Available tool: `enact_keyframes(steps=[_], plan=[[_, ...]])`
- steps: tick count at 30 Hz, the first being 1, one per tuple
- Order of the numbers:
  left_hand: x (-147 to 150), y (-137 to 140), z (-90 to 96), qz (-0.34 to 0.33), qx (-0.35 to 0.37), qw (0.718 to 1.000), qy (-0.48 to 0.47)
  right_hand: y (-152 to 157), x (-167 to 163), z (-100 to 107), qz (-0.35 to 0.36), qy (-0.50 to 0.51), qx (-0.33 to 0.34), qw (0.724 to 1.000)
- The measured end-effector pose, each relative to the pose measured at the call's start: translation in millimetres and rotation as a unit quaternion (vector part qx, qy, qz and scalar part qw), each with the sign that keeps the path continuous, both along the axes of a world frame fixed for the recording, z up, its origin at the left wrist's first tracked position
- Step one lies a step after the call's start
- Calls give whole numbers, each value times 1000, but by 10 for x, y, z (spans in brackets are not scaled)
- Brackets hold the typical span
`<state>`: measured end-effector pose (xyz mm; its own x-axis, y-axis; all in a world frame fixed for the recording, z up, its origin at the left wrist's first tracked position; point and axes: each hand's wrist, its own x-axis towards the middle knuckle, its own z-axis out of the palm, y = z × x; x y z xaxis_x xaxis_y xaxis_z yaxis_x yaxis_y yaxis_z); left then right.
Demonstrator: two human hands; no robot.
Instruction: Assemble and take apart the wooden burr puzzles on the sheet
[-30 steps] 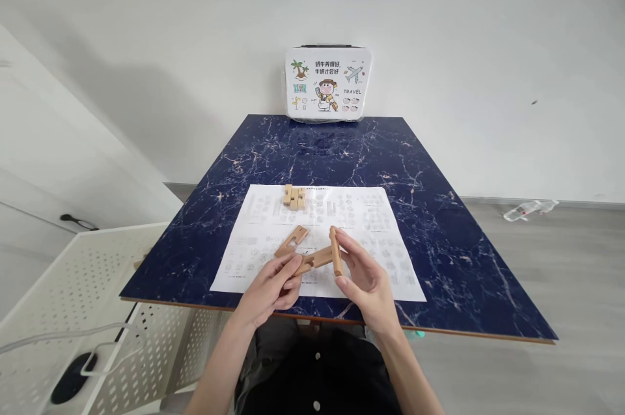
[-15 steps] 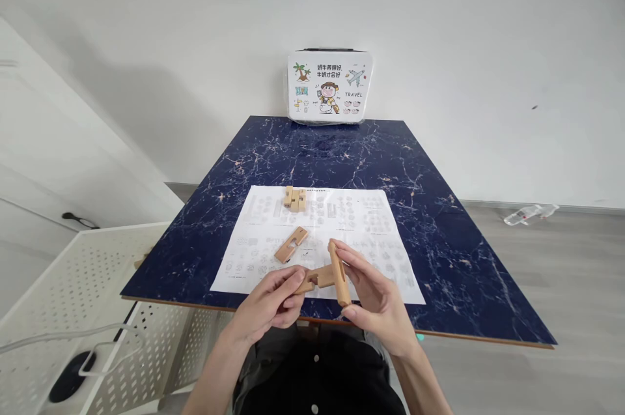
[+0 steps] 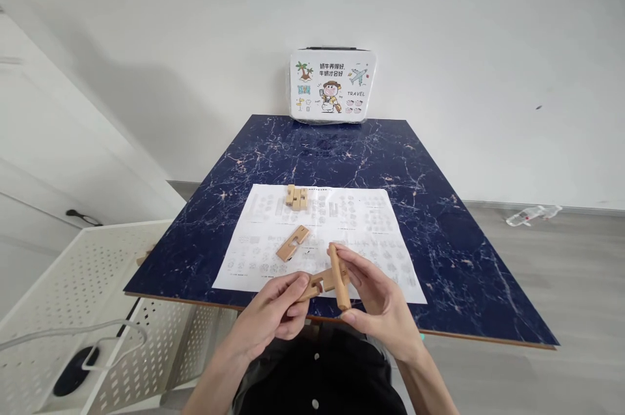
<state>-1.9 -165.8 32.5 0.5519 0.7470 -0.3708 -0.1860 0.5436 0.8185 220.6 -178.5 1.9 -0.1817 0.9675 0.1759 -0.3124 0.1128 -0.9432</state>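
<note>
My left hand (image 3: 276, 306) pinches the left end of a flat, notched wooden puzzle piece (image 3: 332, 279) above the near edge of the paper. My right hand (image 3: 378, 294) grips an upright wooden puzzle bar (image 3: 338, 277) between thumb and fingers at its two ends. The flat piece meets the bar crosswise, and some of it shows on the bar's right side; whether it runs through the bar's slot I cannot tell. Another notched flat wooden piece (image 3: 288, 249) lies on the paper just beyond my left hand. Farther back sits a small cluster of wooden blocks (image 3: 297, 199).
A printed sheet (image 3: 351, 226) with many small diagrams lies on the blue marbled table (image 3: 332, 154). At the back, a white cartoon case (image 3: 333, 86) stands against the wall. Left of the table is a white perforated cart (image 3: 112, 258) with a cable and a black oval object.
The bar in my right hand has turned, so its slot no longer faces me. Part of the flat piece now shows to the bar's right. The pieces on the paper stay put.
</note>
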Motion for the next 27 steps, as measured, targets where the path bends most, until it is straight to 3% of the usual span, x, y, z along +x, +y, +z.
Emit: enact_keyframes(steps=[6,13,27], plan=[[18,-35,38,3,-10,1000,9,2,24,60,74,-42,-23,996],[88,-86,65,11,17,999,48,-68,-54,19,37,-16,4,999],[111,-168,136,27,16,999,40,-46,-43,0,62,10,9,998]])
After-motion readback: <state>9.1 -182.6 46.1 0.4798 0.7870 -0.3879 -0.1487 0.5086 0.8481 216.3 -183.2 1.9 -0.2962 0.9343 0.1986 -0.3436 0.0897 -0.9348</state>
